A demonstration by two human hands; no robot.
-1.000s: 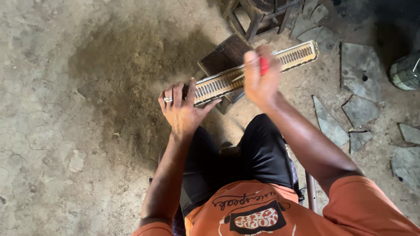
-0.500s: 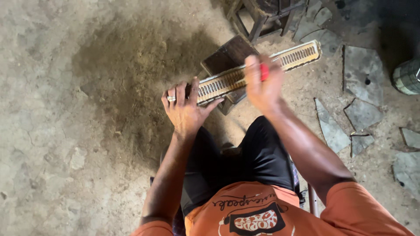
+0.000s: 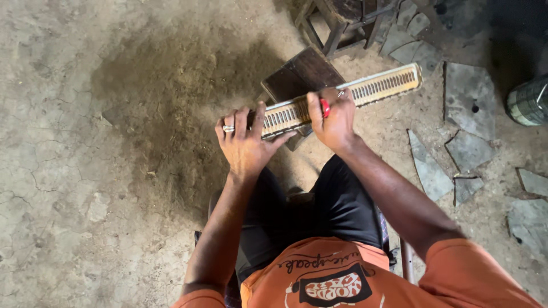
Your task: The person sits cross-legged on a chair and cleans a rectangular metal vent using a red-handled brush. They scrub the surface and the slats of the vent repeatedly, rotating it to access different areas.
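Note:
A long cream-coloured slotted bar [image 3: 377, 86], like a comb of narrow ribs, lies slanted across a dark wooden block [image 3: 299, 74] in front of my knees. My left hand [image 3: 244, 142] grips the bar's near left end, a ring on one finger. My right hand [image 3: 334, 118] is closed around a small tool with a red handle [image 3: 325, 106], pressed against the bar's middle. The tool's tip is hidden by my fingers.
I sit on a low seat over a cracked dirt floor. A dark wooden stool [image 3: 342, 20] stands beyond the block. Broken grey slabs [image 3: 468, 102] lie to the right, and a greenish metal can [image 3: 528, 102] sits at the right edge.
My right hand with the red-handled tool has slid along the bar toward my left hand. The left hand keeps its hold on the bar's end.

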